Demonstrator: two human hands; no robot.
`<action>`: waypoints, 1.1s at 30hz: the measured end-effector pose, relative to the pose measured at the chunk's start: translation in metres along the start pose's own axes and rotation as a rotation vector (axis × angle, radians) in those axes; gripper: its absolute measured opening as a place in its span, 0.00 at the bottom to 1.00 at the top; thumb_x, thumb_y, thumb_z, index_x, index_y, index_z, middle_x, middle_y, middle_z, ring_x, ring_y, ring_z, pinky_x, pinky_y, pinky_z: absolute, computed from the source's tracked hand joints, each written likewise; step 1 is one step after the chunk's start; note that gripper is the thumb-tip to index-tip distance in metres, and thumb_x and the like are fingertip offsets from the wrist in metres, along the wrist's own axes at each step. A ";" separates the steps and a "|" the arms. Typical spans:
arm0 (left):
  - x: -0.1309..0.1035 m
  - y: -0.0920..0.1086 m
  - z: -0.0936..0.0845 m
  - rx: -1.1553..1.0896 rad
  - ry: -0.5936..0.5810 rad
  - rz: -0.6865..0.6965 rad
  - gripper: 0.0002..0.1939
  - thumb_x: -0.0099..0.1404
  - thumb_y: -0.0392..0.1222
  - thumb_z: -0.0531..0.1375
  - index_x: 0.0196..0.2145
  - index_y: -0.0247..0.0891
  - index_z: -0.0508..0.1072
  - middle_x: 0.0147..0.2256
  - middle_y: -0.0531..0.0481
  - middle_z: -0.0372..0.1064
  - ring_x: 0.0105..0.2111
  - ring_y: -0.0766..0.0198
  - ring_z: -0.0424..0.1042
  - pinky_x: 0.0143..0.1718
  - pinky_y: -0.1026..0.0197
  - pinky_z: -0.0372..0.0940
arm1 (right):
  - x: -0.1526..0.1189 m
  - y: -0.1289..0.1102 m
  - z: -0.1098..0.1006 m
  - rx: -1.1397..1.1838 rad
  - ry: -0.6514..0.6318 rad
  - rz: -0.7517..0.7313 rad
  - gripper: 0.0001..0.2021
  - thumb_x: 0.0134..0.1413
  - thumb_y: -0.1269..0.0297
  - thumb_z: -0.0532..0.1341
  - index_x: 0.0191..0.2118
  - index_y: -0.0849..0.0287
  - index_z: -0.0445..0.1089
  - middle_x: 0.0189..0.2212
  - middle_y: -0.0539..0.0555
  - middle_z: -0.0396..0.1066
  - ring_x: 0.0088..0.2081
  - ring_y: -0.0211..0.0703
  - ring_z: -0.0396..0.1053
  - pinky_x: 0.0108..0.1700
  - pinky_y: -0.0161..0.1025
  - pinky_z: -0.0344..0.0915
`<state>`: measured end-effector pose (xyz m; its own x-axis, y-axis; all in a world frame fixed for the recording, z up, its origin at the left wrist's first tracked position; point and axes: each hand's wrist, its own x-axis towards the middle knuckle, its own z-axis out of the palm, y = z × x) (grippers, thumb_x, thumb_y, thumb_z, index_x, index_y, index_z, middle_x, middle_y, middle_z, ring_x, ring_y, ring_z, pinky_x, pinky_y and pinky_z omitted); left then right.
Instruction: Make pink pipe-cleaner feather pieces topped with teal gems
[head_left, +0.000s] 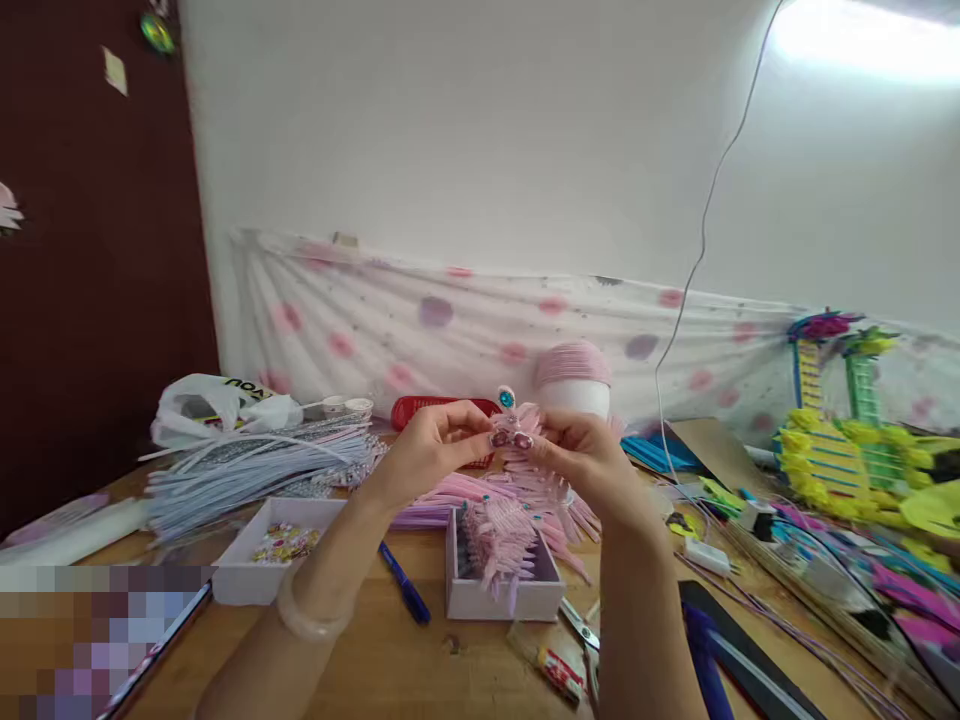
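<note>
Left hand (435, 445) and right hand (581, 455) pinch pink fringed ornament (517, 440) aloft for close work; white tray (499, 598) at 6 o'clock catches spares

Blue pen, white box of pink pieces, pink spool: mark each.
blue pen (405, 585), head view, mid barrel.
white box (501, 600), head view, front wall.
pink spool (574, 365), head view, wound pink top.

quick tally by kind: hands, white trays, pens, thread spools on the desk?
Hands: 2, left hand and right hand, both on the pink feathered piece
White trays: 2
Blue pen: 1
Pink thread spool: 1
Total: 6
</note>
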<state>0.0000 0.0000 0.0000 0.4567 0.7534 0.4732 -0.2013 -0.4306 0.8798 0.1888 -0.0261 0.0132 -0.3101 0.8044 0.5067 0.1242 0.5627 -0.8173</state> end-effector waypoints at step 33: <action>0.005 -0.016 0.010 -0.758 0.039 -0.363 0.17 0.37 0.37 0.77 0.27 0.32 0.79 0.26 0.51 0.75 0.27 0.69 0.71 0.32 0.66 0.64 | -0.001 -0.002 0.007 0.004 0.068 0.027 0.17 0.43 0.51 0.71 0.30 0.60 0.72 0.24 0.49 0.69 0.26 0.36 0.64 0.28 0.32 0.59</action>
<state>0.0145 0.0054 -0.0117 0.5779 0.8034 0.1438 -0.5814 0.2816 0.7633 0.1818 -0.0291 0.0125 -0.2420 0.8306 0.5015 0.1282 0.5397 -0.8320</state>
